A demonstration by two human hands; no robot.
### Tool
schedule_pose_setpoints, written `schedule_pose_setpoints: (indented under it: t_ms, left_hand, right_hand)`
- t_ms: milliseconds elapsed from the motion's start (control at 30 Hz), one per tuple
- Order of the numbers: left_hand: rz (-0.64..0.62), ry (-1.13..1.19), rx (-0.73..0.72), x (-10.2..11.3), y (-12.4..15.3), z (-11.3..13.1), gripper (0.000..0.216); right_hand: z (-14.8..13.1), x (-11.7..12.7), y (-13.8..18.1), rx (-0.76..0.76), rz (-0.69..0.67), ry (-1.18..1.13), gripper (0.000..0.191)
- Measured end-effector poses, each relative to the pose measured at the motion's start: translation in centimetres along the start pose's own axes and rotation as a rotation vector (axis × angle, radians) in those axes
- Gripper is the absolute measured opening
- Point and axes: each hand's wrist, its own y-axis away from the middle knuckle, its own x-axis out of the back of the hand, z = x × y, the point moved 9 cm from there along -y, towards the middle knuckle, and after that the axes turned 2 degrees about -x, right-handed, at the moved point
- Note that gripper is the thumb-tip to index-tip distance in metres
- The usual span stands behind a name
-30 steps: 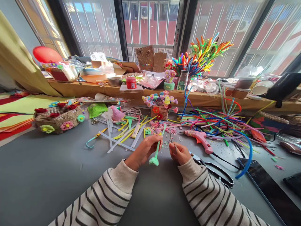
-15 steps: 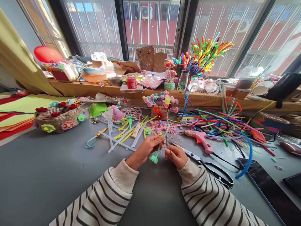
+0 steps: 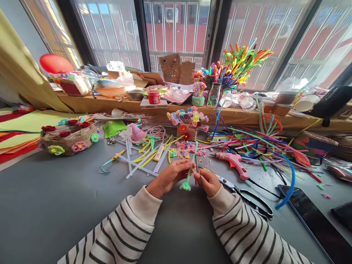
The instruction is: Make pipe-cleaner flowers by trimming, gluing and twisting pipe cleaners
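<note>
My left hand [image 3: 168, 178] pinches a green pipe-cleaner stem [image 3: 189, 175] that ends below in a small fuzzy green tuft and points up and away at its top. Close on its right, my right hand [image 3: 206, 182] is closed on a thin metal tool [image 3: 196, 165] whose tip stands right against the stem. Both hands hover over the grey table [image 3: 55, 205], almost touching each other. Striped sleeves cover both forearms.
A pink glue gun [image 3: 233, 161] and black-handled scissors [image 3: 247, 200] lie right of my hands. Loose pipe cleaners [image 3: 255, 145] sprawl at the right, a tablet [image 3: 316, 220] nearer me. Plastic strips [image 3: 137, 161], a flowered basket [image 3: 67, 138] and a small flower box [image 3: 187, 124] are beyond.
My hands have drawn together. The right hand with the tool has moved left up to the stem, and the green tuft has swung right and sits between the hands.
</note>
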Motion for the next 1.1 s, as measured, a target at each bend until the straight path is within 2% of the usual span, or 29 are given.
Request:
schedule_pose_setpoints:
  t_ms: [67, 267, 433, 667, 867, 967, 1100]
  left_hand:
    - [-0.014, 0.001, 0.008, -0.1, 0.0, -0.1, 0.014]
    - [0.023, 0.000, -0.006, 0.3, 0.0, 0.0, 0.015]
    - [-0.005, -0.035, -0.007, 0.2, 0.0, -0.1, 0.014]
    - [0.029, -0.018, -0.033, 0.4, -0.1, 0.2, 0.017]
    - [-0.001, -0.023, -0.008, 0.2, -0.1, -0.2, 0.016]
    - [-0.022, -0.035, 0.006, 0.1, -0.1, -0.4, 0.016]
    - [0.023, -0.054, -0.005, 0.5, -0.1, -0.3, 0.015]
  right_hand:
    - [-0.1, -0.1, 0.0, 0.000, -0.012, -0.027, 0.043]
    - [0.0, 0.6, 0.0, -0.015, 0.073, 0.062, 0.041]
    - [-0.1, -0.1, 0.0, 0.015, -0.013, -0.030, 0.044]
    - [0.2, 0.5, 0.0, -0.005, 0.073, 0.062, 0.040]
    - [-0.1, -0.3, 0.0, 0.002, -0.036, -0.027, 0.044]
    - [0.0, 0.2, 0.0, -0.021, 0.029, 0.000, 0.044]
    - [0.1, 0.8, -0.1, -0.046, 0.096, 0.026, 0.045]
